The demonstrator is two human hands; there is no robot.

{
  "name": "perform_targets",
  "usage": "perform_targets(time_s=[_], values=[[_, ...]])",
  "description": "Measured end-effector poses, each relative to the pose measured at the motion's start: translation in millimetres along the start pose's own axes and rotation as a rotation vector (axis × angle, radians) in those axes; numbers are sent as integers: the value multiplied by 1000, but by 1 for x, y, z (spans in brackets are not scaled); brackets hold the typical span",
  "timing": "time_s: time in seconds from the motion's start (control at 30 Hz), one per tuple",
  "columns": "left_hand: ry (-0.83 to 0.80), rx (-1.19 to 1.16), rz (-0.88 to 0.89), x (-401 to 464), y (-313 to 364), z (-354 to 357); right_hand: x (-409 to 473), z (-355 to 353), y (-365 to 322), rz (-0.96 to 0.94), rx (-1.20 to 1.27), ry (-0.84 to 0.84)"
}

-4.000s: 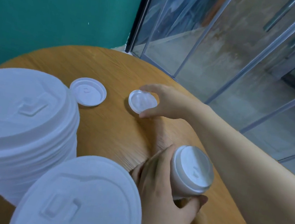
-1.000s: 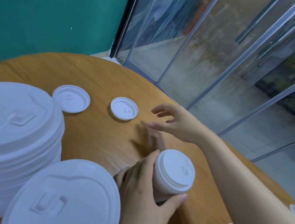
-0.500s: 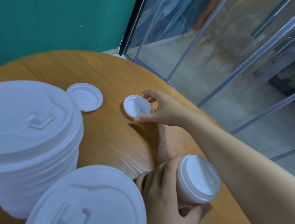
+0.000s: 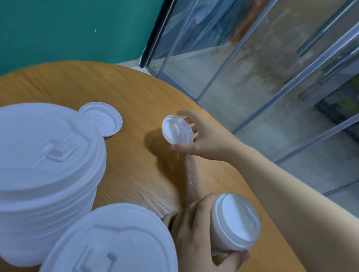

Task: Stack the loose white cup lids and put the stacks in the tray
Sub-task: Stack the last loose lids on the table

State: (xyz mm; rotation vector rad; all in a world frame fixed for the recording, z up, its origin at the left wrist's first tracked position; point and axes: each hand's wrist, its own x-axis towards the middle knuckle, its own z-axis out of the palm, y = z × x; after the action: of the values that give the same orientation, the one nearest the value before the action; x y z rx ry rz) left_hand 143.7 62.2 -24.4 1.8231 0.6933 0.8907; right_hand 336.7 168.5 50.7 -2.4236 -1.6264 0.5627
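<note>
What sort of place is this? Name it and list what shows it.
Probably a café or drinks shop, though that is a guess. A round wooden table holds stacks of white cup lids, and beside it stand a teal wall and glass sliding doors like a shopfront's.

There is only one view, from a camera worn on the person's head. It looks forward and down, at a slant, on the round wooden counter [image 4: 136, 171]. It is very near: two tall stacks of white plastic lids [image 4: 30, 174] fill the lower left corner. Further away stand a teal painted wall [image 4: 65, 4] and glass panels [image 4: 275, 68].
</note>
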Motion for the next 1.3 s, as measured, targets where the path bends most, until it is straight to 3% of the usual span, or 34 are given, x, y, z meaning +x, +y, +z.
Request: perform_targets(time_s=[0.27,0.57,0.73,0.83,1.0,1.17,1.3], values=[[-3,1,33,-1,-2,-3,-48,-28,10,34,228,119],[-53,30,21,-1,-4,-7,-107,-35,10,72,248,278],[-62,27,14,-3,-5,-8,-131,-33,22,221,435,410],[-73,21,13,-4,-5,-7,-134,-25,34,415,629,483],[-87,34,13,-4,-6,-8,-130,7,56,700,1000,416],[-94,7,21,-4,-3,-8,-119,23,71,821,1010,355],[-100,8,10,-3,-5,-6,-111,21,76,859,841,313]])
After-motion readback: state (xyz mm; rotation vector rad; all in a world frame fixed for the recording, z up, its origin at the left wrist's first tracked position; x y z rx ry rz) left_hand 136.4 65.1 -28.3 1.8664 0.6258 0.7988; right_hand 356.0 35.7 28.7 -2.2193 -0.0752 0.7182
